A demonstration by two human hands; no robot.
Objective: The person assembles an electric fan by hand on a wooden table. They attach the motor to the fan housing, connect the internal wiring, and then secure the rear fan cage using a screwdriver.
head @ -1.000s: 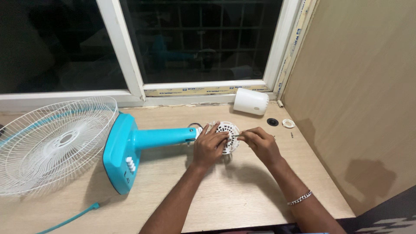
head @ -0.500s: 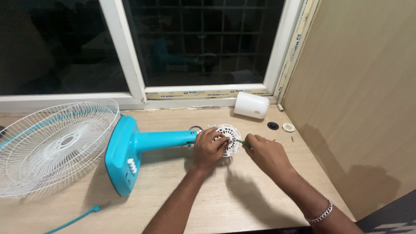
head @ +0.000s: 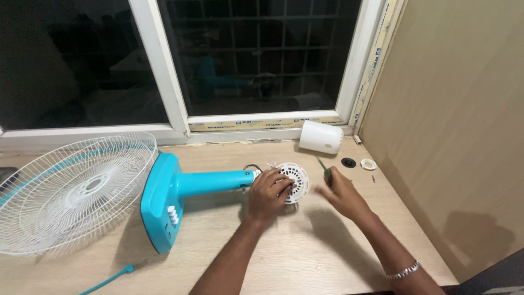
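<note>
Just under left fingers [head: 281, 184]: motor housing [head: 295, 183].

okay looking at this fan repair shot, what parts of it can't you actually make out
All in the head view:
- Right hand: motion-blurred, so its grip on the thin green-handled screwdriver is unclear.
- Round white vented plastic motor cover: its near-left part is hidden under the left hand.
- White wire fan grille: cut off by the left edge.
- Tiny dark screw on the wooden tabletop: too small to identify.
</note>
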